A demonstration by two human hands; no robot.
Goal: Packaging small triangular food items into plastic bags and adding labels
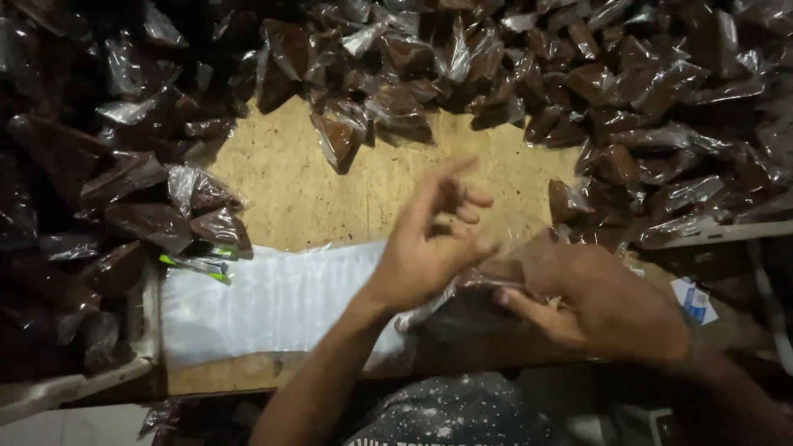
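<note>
My left hand (434, 239) hovers over the wooden board (289, 186), fingers apart and blurred, its heel against a clear plastic packet of brown stuff (483, 277). My right hand (595, 301) grips that packet from the right side, thumb on top. The packet sits low between both hands, partly hidden by them.
Heaps of similar brown-filled clear packets (396, 107) ring the board at left, back and right. A stack of flat white plastic bags (273, 301) lies at the front left, with a green-tipped item (198, 264) beside it. A small blue-and-white card (694, 301) lies at right.
</note>
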